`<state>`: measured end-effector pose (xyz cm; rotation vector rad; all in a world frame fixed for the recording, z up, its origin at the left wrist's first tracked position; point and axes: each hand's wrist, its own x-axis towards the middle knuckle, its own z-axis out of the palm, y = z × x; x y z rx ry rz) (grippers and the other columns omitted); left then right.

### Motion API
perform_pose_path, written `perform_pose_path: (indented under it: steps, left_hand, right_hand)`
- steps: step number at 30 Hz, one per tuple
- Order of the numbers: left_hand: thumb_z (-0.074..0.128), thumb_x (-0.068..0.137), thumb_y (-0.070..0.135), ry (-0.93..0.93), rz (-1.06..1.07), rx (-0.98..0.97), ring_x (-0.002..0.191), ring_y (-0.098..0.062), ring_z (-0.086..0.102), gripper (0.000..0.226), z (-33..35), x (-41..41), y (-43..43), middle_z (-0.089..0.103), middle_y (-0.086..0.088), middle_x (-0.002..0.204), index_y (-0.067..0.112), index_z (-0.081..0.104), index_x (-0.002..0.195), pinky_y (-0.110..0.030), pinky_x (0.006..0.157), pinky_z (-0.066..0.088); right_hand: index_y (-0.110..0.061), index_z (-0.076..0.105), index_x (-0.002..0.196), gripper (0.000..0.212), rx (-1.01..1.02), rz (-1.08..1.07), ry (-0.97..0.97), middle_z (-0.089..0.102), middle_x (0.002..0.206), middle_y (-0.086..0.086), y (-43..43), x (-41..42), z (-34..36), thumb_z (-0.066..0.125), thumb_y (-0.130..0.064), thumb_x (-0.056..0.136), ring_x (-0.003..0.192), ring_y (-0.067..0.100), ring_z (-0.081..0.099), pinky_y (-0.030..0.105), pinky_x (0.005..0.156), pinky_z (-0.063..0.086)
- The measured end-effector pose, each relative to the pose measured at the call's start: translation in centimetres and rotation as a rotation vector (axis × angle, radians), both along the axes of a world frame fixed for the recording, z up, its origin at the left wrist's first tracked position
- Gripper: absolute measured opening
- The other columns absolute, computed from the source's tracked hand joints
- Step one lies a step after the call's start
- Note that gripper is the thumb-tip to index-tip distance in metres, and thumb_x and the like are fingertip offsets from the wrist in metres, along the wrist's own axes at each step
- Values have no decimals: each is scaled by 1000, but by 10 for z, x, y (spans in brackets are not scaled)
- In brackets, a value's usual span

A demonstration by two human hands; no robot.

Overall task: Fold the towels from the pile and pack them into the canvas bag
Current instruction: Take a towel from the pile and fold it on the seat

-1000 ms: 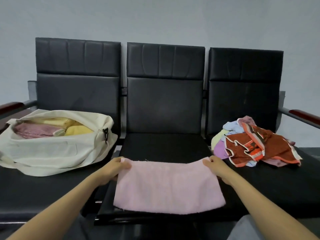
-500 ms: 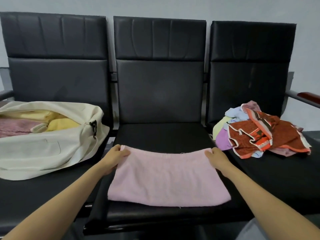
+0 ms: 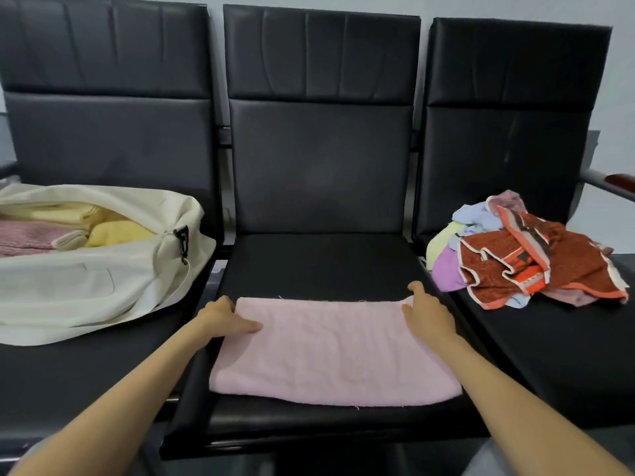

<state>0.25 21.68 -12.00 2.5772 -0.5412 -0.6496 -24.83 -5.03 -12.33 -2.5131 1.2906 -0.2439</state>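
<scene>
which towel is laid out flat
The pale pink towel on the middle seat; the rest are crumpled in the pile or packed in the canvas bag.

Pink towel [image 3: 330,352], cream canvas bag [image 3: 96,280], black seats [image 3: 319,166]

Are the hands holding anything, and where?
The pink towel. The left hand is at its far left corner, thumb on top; the right hand is on the far right corner. Pinching or just pressing, I cannot tell.
</scene>
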Motion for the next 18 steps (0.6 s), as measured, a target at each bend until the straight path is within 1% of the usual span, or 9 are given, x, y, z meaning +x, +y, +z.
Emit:
perform_pose_path:
  steps: [2, 3, 5, 7, 9, 11, 13, 15, 18]
  left_hand:
    - [77, 64, 61, 1, -13, 90, 115, -24, 53, 76, -1, -2, 1, 53, -6, 125, 10, 57, 116, -35, 97, 47]
    - [75, 66, 63, -20, -24, 121, 116, -24, 53, 73, -1, -3, 0, 55, -6, 124, 11, 59, 114, -35, 99, 45]
    - [74, 72, 58, -31, -44, 105, 111, -22, 56, 60, -1, -5, -2, 61, -4, 116, 11, 63, 107, -33, 96, 46]
    - [73, 80, 45, 6, -54, -3, 100, -21, 60, 43, 0, -6, -4, 63, -2, 107, 11, 64, 103, -30, 85, 47]
    - [65, 88, 35, -30, -45, -106, 95, -21, 57, 33, 3, -4, -4, 60, -4, 106, 9, 58, 107, -30, 77, 43]
    - [60, 93, 32, -103, 14, -229, 91, -22, 53, 29, 6, 4, -1, 58, -7, 105, 7, 53, 107, -31, 74, 38]
    - [59, 93, 31, -129, 117, -361, 83, -23, 52, 27, 8, 10, 4, 58, -10, 96, 6, 52, 96, -34, 70, 37]
    - [62, 92, 33, -10, 212, -447, 80, -23, 55, 29, 10, 18, 9, 60, -8, 88, 5, 55, 88, -36, 73, 42]
    - [76, 81, 35, 363, 149, -410, 95, -27, 67, 38, 23, 20, 19, 72, -11, 98, 3, 68, 100, -37, 84, 51]
  right_hand:
    - [-18, 25, 146, 50, -135, 31, 120, 47, 133, 11, 6, 2, 1, 44, -17, 100, 114, 28, 53, 32, 78, 42]
    - [-19, 25, 147, 52, -228, 54, 170, 43, 135, 10, 10, 4, 3, 44, -15, 99, 117, 26, 48, 30, 82, 42]
    - [-19, 38, 142, 44, -317, 140, 128, 40, 135, 7, 18, 6, 6, 46, -16, 98, 120, 23, 41, 28, 91, 40]
    - [-20, 51, 132, 33, -165, 290, -24, 45, 133, 1, 31, 10, 10, 46, -26, 100, 121, 18, 40, 27, 96, 38]
    - [-24, 51, 133, 38, 27, 435, -34, 46, 138, -4, 50, 12, 11, 44, -42, 100, 128, 17, 40, 29, 105, 33]
    - [-31, 38, 145, 53, 41, 532, 141, 32, 153, -7, 65, 15, 3, 37, -55, 98, 141, 17, 27, 36, 114, 22]
    - [-36, 18, 153, 60, 9, 552, 268, 10, 162, -9, 69, 18, -7, 26, -59, 99, 149, 17, 5, 44, 120, 6]
    - [-38, 5, 154, 59, 34, 526, 286, -3, 162, -13, 67, 22, -10, 18, -57, 100, 149, 16, -8, 48, 120, -5]
    - [-39, -2, 153, 57, 62, 543, 275, -9, 161, -15, 62, 24, -14, 13, -56, 100, 148, 13, -14, 45, 120, -10]
